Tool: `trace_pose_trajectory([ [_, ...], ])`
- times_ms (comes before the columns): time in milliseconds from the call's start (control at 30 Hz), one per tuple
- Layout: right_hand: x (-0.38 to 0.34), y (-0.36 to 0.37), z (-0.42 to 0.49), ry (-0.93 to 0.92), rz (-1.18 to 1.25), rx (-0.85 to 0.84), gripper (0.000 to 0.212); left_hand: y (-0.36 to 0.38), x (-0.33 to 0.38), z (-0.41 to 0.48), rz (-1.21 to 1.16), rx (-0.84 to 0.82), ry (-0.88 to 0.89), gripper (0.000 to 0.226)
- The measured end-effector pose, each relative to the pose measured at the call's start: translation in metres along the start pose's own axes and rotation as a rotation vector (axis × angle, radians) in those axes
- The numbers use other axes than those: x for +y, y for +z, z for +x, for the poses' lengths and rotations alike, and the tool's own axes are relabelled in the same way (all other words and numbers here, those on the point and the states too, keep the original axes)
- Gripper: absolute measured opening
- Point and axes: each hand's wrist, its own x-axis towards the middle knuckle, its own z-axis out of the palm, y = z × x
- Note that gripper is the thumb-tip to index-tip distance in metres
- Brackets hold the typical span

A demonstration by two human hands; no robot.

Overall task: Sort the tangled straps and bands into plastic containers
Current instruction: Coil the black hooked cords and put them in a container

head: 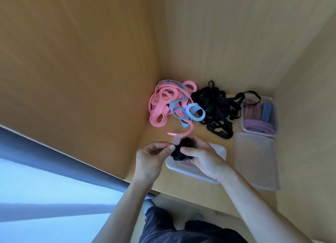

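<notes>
- We note a wooden surface (209, 192) enclosed by wooden walls.
- A heap of pink and blue bands (163, 104) lies in the far corner, touching a black strap tangle (216, 108) on its right.
- An empty clear container (256, 161) sits at the near right; a filled container (275, 115) with purple and blue bands stands just behind it.
- A third clear container (220, 152) lies under both hands.
- Right hand (201, 155): fingers curled round a black strap bundle (181, 150), thumb pressed on its near side.
- Left hand (151, 155): thumb and forefinger pinch a strap end leading from the bundle; the remaining fingers are loosely curled.
- The bundle sits between the two thumbs, above that container.
</notes>
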Motion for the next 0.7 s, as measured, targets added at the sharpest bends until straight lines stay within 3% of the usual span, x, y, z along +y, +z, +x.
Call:
trace_pose_trajectory([
  [67,0.005,0.001,0.001,-0.021,-0.007,0.087,0.053,0.001,-0.007,-0.001,0.028,0.085,0.005,0.016],
  [133,0.009,0.0,0.0,-0.067,0.024,0.148,0.044,0.005,-0.012,-0.002,0.037,0.127,0.025,0.008],
  [233,0.014,0.002,0.001,-0.116,0.086,0.232,0.027,0.011,-0.016,-0.004,0.113,0.149,0.062,0.012],
  [400,0.019,0.007,0.0,-0.095,0.157,0.384,0.022,0.016,-0.021,-0.008,0.496,0.161,0.128,0.025],
  [533,0.02,0.006,0.002,-0.075,0.08,0.438,0.026,0.017,-0.024,-0.008,0.72,0.127,0.234,0.031],
  [700,0.026,0.013,0.006,-0.048,-0.065,0.406,0.026,0.017,-0.034,-0.007,0.932,0.069,0.402,0.022],
])
